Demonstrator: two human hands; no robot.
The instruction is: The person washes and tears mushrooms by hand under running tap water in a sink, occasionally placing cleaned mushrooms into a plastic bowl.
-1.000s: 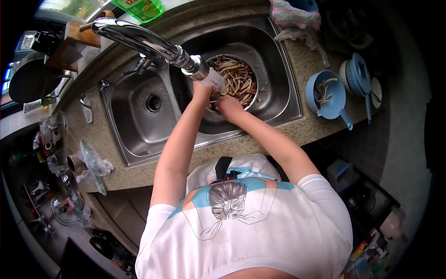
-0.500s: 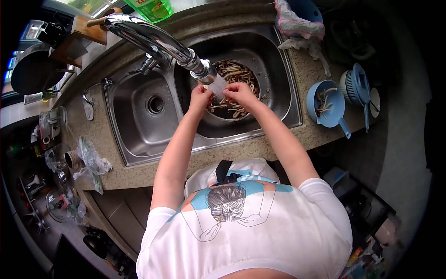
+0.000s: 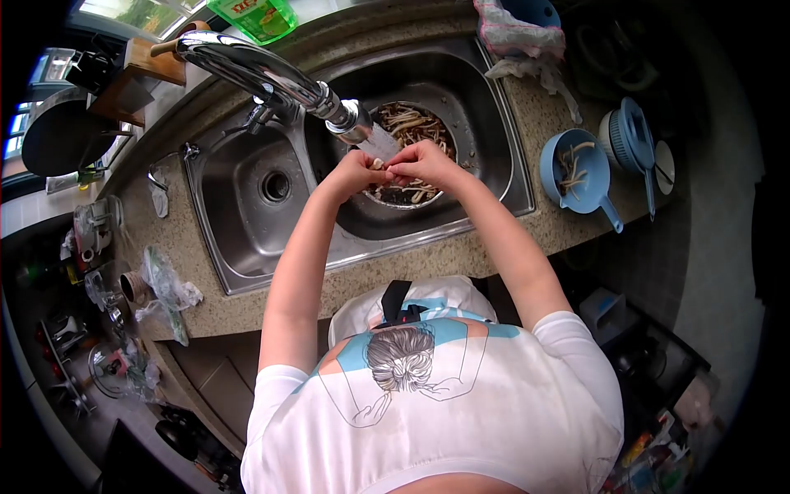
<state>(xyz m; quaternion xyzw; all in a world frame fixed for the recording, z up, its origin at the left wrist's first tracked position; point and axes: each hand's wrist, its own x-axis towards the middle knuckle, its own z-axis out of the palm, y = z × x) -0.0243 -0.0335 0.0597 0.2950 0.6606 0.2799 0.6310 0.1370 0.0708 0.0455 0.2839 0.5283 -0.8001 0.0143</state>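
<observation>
Water runs from the chrome faucet (image 3: pixel 350 122) beside my hands. My left hand (image 3: pixel 354 174) is pinched around a small pale piece, perhaps a mushroom (image 3: pixel 378 164). Against it, my right hand (image 3: pixel 424 165) has its fingertips pressed together, and what they hold is too small to make out. Both hands are over the near left part of a round bowl full of thin brown and pale mushroom-like strips (image 3: pixel 415 128), which stands in the right basin (image 3: pixel 483 107).
A blue handled strainer (image 3: pixel 605 185) with a few pale strips stands on the right counter, beside another blue strainer (image 3: pixel 632 136). The left basin (image 3: pixel 239 189) has a drain. Plastic bags (image 3: pixel 164 284) lie at left, a green bottle (image 3: pixel 262 16) behind.
From low at the bowl's left side, my hands rose and parted under the stream, then came together, with fingertips meeting in front of the water.
</observation>
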